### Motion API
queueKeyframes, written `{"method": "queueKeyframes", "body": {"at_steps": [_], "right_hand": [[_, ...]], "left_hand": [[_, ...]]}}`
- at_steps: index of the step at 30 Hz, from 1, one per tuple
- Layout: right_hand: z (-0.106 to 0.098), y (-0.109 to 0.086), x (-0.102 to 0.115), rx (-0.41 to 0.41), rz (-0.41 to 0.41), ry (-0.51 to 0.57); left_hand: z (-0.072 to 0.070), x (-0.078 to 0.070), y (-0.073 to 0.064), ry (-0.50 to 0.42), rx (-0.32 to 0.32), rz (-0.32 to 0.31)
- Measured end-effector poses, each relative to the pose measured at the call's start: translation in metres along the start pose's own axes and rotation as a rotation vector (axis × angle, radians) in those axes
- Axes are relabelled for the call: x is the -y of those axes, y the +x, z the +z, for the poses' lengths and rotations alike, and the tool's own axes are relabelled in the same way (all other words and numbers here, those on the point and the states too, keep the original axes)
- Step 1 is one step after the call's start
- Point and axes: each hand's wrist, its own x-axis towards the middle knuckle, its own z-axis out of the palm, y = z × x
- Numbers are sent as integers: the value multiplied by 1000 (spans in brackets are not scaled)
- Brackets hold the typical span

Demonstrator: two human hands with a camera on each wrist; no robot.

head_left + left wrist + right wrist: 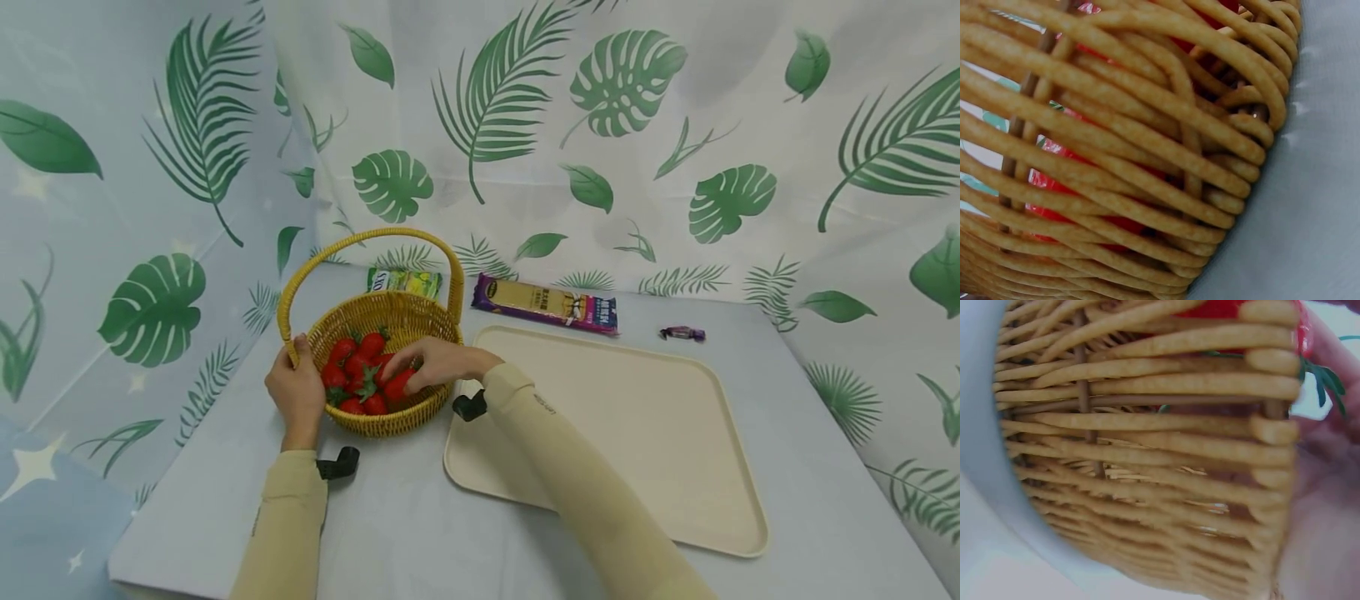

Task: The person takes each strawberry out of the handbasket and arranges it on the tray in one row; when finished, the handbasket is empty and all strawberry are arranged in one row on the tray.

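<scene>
A yellow wicker basket [382, 427] with a tall arched handle stands on the left of the table, holding several red strawberries [344, 348] with green leaves. At its left side, my left hand [297, 390] grips the rim by the foot of the handle. My right hand [447, 362] reaches over the right rim and pinches a strawberry [399, 386] inside the basket. Woven strands [1122, 131] fill the left wrist view, with red showing through the gaps. In the right wrist view, the strawberry [1229, 309] is partly hidden behind the weave, beside the palm.
A beige tray [622, 433] lies right of the basket, under my right forearm. Behind it are a purple-and-gold snack packet [546, 304] and a small purple wrapped candy [682, 333]. A green packet [405, 282] lies behind the basket. Leaf-printed cloth [525, 183] hangs around the table.
</scene>
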Motion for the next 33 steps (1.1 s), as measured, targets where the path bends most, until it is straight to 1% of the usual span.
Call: {"method": "queueKeyframes", "body": {"at_steps": [5, 8, 13, 18, 20, 26, 33], "right_hand": [[0, -13, -1, -127, -45, -18], [0, -20, -2, -223, -65, 12], [4, -34, -9, -348, -112, 160], [11, -51, -16, -464, -150, 332], [13, -56, -21, -507, -165, 377], [15, -70, -37, -584, -205, 522], [15, -82, -63, -717, -189, 721]], "left_hand": [[-2, 0, 0, 5, -7, -13], [-3, 0, 1, -3, -6, -27], [-3, 0, 1, -11, -2, -44], [-1, 2, 1, -16, -6, -38], [-1, 2, 0, -15, -13, -34], [0, 2, -1, -19, -20, -23], [-1, 2, -1, -13, -15, -15]]}}
